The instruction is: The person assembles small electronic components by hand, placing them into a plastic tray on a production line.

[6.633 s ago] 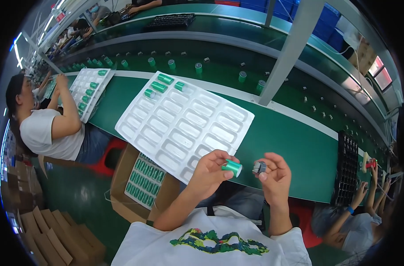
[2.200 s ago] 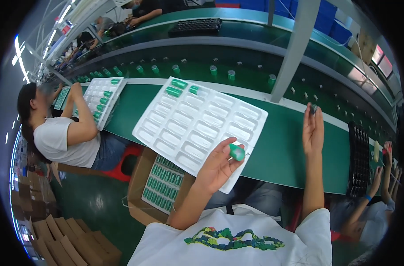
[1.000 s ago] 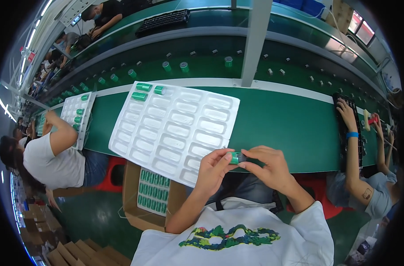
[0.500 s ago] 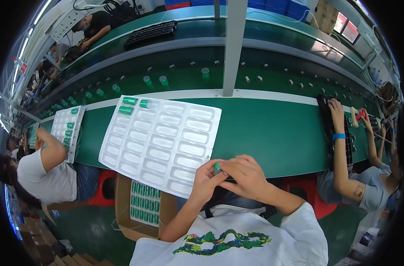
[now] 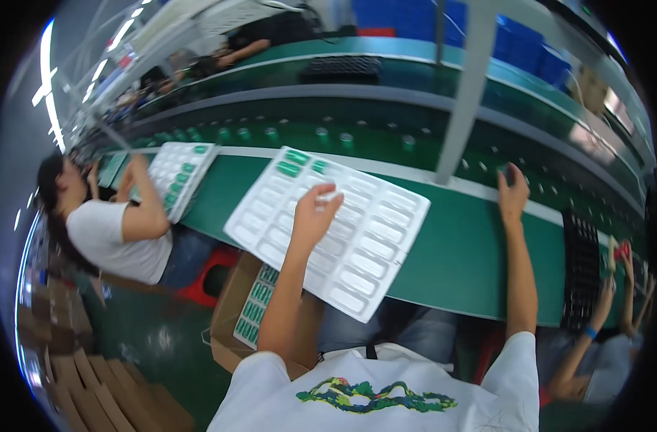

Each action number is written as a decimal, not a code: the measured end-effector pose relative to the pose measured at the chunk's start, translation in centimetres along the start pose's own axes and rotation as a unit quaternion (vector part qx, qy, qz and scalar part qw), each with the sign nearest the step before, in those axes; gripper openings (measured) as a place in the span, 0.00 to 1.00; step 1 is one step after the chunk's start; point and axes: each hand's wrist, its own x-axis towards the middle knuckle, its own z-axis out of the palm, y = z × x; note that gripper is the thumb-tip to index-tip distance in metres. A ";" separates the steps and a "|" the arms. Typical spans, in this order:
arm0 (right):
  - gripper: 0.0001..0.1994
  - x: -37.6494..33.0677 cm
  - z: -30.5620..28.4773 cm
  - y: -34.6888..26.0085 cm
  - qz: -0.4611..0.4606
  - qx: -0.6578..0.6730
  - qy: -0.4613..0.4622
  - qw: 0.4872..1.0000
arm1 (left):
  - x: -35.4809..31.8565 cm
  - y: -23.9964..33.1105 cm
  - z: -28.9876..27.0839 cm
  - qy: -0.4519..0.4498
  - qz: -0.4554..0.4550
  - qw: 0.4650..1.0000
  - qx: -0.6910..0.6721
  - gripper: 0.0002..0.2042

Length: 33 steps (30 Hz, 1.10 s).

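My left hand (image 5: pixel 315 214) hovers over a white moulded tray (image 5: pixel 393 279), fingers curled in toward the thumb. A pale patch shows between them; whether it is a held thing or the tray behind, I cannot tell. Three green cylinders sit in slots at the tray's far left, one of them a green cylinder (image 5: pixel 318 166) just beyond my fingers. Stretched out to the right, my right hand (image 5: pixel 514 194) is at the bench's far edge, beside the belt. Its fingers are bent together around a small dark spot, too blurred to name.
Green cylinders and small pale parts stand along the belt (image 5: pixel 375 140). A cardboard box (image 5: pixel 228 317) holding a filled tray is below the bench. Co-workers sit on both sides, with a tray (image 5: pixel 191 183) at left and a black rack (image 5: pixel 580 266) at right.
My hands were together around a green cylinder at the bench's front edge. They have parted, the left to the tray, the right toward the belt. The view has shifted and tilted.
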 end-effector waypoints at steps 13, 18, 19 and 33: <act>0.29 0.6 2.6 1.6 -0.023 -0.135 -0.050 0.989 | 10.0 -10.0 -8.2 0.162 0.048 0.904 0.392 0.26; 0.25 0.6 3.1 2.0 0.030 -0.257 -0.077 0.963 | 9.2 -9.2 -9.5 0.227 0.063 0.931 0.279 0.23; 0.19 1.0 3.3 1.2 0.012 -0.243 -0.114 0.963 | 8.7 -8.7 -10.3 0.208 0.025 0.965 0.156 0.21; 0.18 1.7 4.7 5.7 0.065 -0.185 -0.060 0.979 | -3.4 1.3 -2.1 -0.066 -0.108 0.777 -0.617 0.19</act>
